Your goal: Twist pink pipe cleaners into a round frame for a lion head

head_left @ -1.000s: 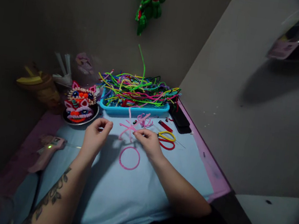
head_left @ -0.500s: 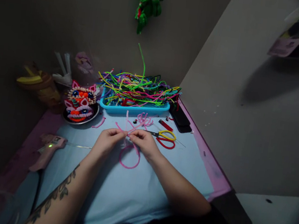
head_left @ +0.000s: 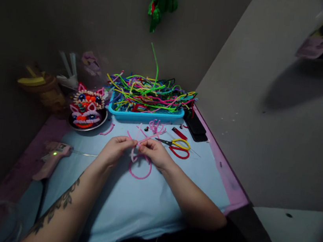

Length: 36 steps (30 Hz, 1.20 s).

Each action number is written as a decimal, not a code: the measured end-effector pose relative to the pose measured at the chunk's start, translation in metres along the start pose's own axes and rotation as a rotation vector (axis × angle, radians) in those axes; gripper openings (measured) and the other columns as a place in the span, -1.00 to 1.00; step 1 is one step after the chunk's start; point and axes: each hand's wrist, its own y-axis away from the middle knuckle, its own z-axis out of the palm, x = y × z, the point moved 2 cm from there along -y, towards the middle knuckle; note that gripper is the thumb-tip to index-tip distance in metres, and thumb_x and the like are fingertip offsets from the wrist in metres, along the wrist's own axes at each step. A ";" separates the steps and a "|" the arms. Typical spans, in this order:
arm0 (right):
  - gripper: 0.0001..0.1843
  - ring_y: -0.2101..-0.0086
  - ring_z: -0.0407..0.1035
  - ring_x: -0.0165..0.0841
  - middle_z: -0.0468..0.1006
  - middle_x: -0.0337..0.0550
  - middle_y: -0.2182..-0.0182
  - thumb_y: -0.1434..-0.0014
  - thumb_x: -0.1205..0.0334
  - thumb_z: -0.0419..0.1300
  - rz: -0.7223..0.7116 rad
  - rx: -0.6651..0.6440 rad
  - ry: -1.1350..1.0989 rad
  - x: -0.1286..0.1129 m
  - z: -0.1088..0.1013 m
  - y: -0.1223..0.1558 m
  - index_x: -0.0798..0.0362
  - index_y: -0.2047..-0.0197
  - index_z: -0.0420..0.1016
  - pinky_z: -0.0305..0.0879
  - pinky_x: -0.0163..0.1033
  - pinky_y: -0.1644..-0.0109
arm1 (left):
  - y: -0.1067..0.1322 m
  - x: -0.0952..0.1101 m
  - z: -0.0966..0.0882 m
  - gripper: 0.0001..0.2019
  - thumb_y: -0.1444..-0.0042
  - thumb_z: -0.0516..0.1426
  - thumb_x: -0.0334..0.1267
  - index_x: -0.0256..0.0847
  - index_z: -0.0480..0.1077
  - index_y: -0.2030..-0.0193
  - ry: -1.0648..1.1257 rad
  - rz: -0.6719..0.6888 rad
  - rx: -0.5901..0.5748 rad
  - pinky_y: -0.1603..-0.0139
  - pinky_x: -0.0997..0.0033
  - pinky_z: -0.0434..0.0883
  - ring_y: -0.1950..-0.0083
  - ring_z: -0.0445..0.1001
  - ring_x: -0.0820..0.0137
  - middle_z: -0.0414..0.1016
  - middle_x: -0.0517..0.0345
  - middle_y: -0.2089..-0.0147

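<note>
Both hands meet over the middle of the table, pinching pink pipe cleaners [head_left: 139,178] between thumbs and fingers. My left hand [head_left: 118,147] grips them from the left, and my right hand [head_left: 155,152] from the right, the fingertips almost touching. Below the fingers hangs a round pink loop, with a paler curl beside it; loose ends stick up above. The exact crossing point is hidden by the fingers. Just past the hands lies a bundle of pink pipe cleaner pieces [head_left: 157,127]. Scissors [head_left: 180,144] with yellow and red handles lie right of my right hand.
A blue tray [head_left: 147,118] heaped with colourful pipe cleaners stands at the back. Left of it, a bowl [head_left: 87,129] holds fuzzy lion-like heads [head_left: 87,105]. A pink glue gun [head_left: 53,161] lies at the left. A red lighter-like object [head_left: 179,133] and a black phone-like object [head_left: 196,127] lie right.
A pale pink strand now curls down more clearly below the fingers, and the upper loose ends have shifted slightly right. Both hands keep their pinch in nearly the same place.
</note>
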 end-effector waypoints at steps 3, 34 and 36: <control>-0.59 0.47 0.35 -0.47 0.52 -0.27 0.48 0.16 -0.05 0.45 -0.043 -0.004 0.024 -0.001 -0.001 0.000 0.10 0.41 0.51 0.28 -0.32 0.31 | -0.003 -0.002 -0.003 -0.73 0.27 0.34 -0.14 -0.25 0.40 0.68 0.067 -0.042 -0.042 0.54 0.45 0.03 0.60 0.11 0.54 0.25 0.28 0.69; -0.78 0.32 0.38 -0.36 0.48 -0.19 0.39 -0.06 0.04 0.31 -0.334 -0.175 0.245 -0.005 -0.006 0.006 0.03 0.39 0.53 0.32 -0.21 0.16 | -0.013 -0.001 -0.026 -0.82 0.24 0.32 -0.32 -0.25 0.39 0.65 0.356 -0.144 0.013 0.41 0.41 0.44 0.54 0.38 0.46 0.39 0.19 0.59; -0.85 0.30 0.39 -0.35 0.49 -0.18 0.37 -0.08 0.12 0.28 -0.353 -0.184 0.263 -0.004 -0.008 0.006 0.02 0.38 0.54 0.33 -0.20 0.14 | -0.013 0.001 -0.028 -0.82 0.25 0.33 -0.28 -0.25 0.41 0.64 0.323 -0.127 -0.005 0.43 0.41 0.41 0.53 0.36 0.45 0.39 0.18 0.59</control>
